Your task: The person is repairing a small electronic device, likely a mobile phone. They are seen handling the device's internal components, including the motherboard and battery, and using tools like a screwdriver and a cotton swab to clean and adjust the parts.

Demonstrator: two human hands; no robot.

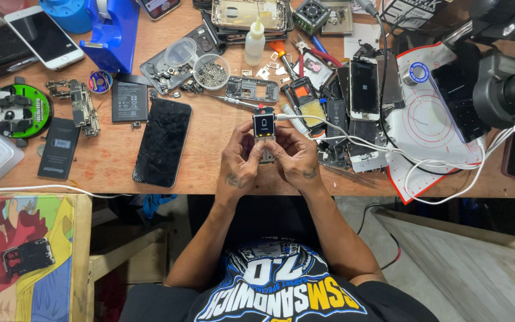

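Both hands, left hand [241, 160] & right hand [291, 158], pinch small tester module [264, 126] w/ lit screen; taut white cable [353, 138] could yank it loose or snag nearby phone parts [353, 95].

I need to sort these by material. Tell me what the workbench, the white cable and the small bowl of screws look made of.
Workbench: wood, likely plywood, with a worn reddish-brown matte finish and scuffs. White cable: flexible plastic or rubber sheath, smooth, lying in loose loops. Small bowl: clear plastic, probably; the screws show through its wall.
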